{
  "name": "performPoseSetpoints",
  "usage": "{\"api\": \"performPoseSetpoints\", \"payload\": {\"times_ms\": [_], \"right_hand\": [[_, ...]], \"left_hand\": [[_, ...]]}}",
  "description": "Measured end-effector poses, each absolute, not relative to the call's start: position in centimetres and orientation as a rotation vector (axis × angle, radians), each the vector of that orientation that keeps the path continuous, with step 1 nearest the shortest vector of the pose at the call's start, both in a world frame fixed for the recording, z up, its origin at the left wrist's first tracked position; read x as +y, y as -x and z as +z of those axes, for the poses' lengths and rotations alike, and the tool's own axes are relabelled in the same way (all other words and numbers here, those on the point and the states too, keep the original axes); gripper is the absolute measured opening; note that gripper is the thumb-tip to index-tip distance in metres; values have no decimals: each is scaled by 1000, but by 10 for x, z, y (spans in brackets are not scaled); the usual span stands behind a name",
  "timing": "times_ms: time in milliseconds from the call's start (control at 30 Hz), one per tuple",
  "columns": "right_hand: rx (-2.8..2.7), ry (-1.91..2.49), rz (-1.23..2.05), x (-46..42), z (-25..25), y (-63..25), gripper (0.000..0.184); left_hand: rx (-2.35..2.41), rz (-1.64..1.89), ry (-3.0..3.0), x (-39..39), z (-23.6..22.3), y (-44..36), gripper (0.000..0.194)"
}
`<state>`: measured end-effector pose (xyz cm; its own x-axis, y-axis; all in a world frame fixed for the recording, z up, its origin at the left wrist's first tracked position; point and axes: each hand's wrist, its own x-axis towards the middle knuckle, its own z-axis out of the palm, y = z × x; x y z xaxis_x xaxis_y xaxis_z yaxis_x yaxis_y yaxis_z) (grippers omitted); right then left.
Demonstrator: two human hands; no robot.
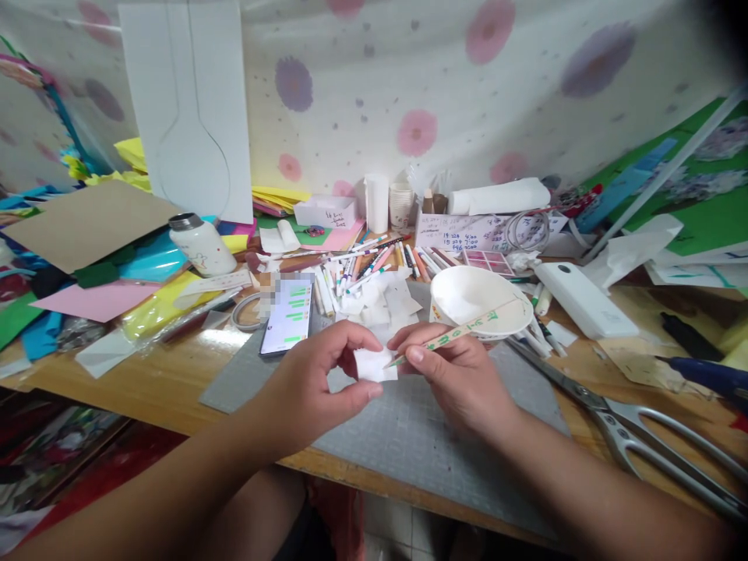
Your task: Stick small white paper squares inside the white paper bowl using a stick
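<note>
My left hand (315, 389) is closed on a small white paper piece (374, 366), pinched between thumb and fingers above the grey cutting mat (403, 436). In my right hand (456, 374) is a slim tan stick (467, 326) with green lettering. Its pointed lower end meets the face of the paper, and the upper end slants up to the right, in front of a white bowl (447, 288). Fingers of the right hand also come close to the paper's right edge; whether they touch it I cannot tell. Behind the hands lie loose white paper pieces (386, 300).
A phone (289, 315) lies left of the paper pieces, with several markers (324, 292) behind. Large scissors (608, 413) and a white power bank (587, 300) are at right. A white bottle (202, 245) leans at left. A blue glue gun (707, 378) sits far right.
</note>
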<state>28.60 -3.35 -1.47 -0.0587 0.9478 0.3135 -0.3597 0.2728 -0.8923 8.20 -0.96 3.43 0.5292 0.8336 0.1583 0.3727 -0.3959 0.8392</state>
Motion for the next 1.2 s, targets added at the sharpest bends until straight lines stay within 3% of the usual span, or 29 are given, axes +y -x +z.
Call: {"api": "performPoseSetpoints", "payload": {"times_ms": [267, 500, 733, 933, 1200], "right_hand": [[-941, 668, 1411, -39, -6, -283, 16], [-956, 679, 1415, -37, -6, -283, 16], [-1119, 710, 1095, -44, -5, -287, 7], [-1444, 633, 705, -61, 6, -284, 33], [-1527, 715, 588, -57, 5, -283, 21]], "left_hand": [[752, 689, -1599, -7, 40, -73, 27], [756, 835, -1555, -6, 41, -78, 15], [908, 820, -1682, -5, 45, -82, 7], [1071, 810, -1846, -7, 48, -86, 16], [1090, 795, -1854, -9, 49, -94, 11]]}}
